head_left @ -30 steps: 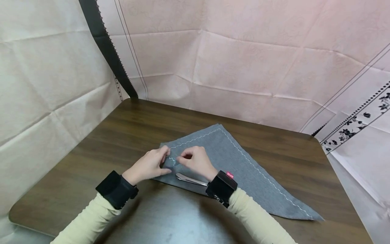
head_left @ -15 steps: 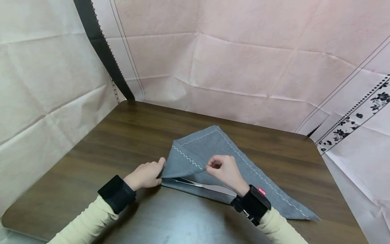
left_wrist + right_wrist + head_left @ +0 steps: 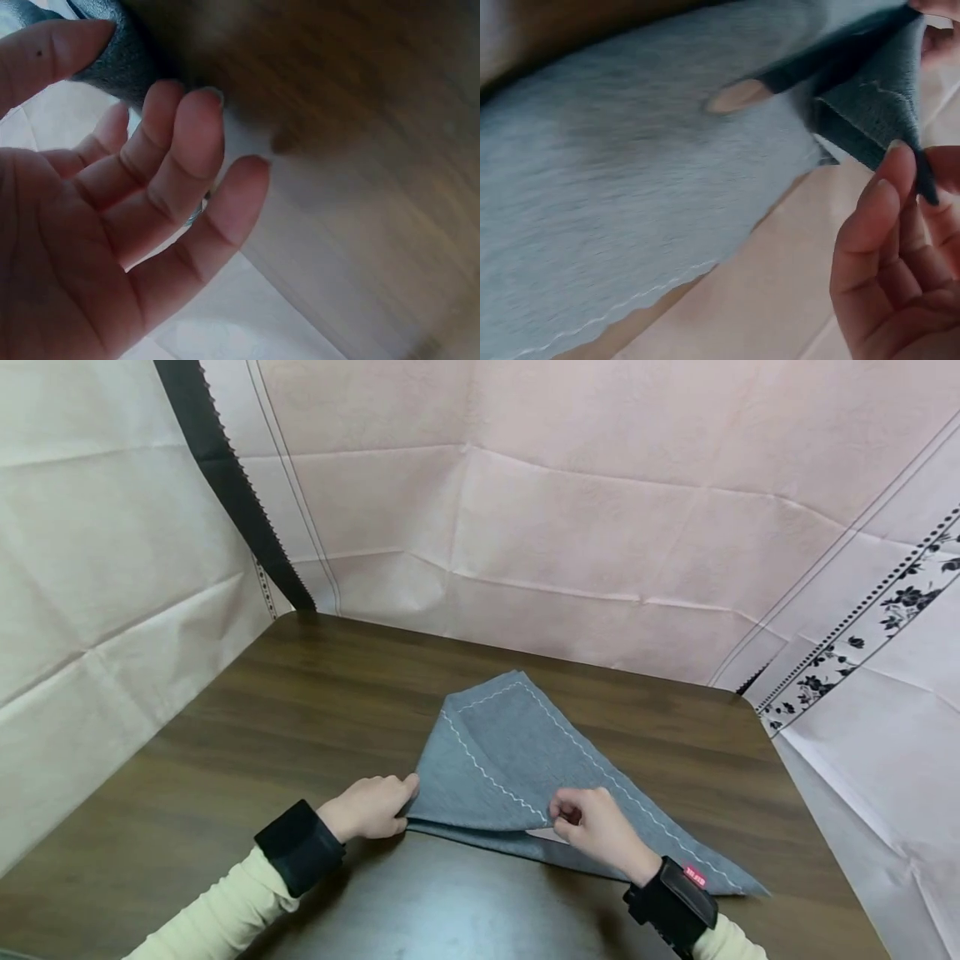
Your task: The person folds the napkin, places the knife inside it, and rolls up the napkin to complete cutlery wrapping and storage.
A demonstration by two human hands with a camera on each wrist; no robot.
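A grey-blue cloth napkin with white wavy stitching lies folded in a triangle, its left part turned over toward the right. My right hand pinches the turned-over corner between thumb and fingertips, seen close in the right wrist view. At the fold's left edge, the thumb and index finger of my left hand touch the cloth, set apart around its corner; the other fingers are loosely bent. A long metal utensil lies under the flap with only a short strip showing, so its kind is hidden. A small red tag sits at the napkin's right.
The napkin lies on a dark wooden table with rounded corners. Pale creased sheeting stands behind and beside the table, with a black band on the left and a floral border on the right.
My right hand has drawn the napkin's corner right and toward the near edge, laying the flap over most of the utensil. My left hand has moved from the napkin's top to the new fold.
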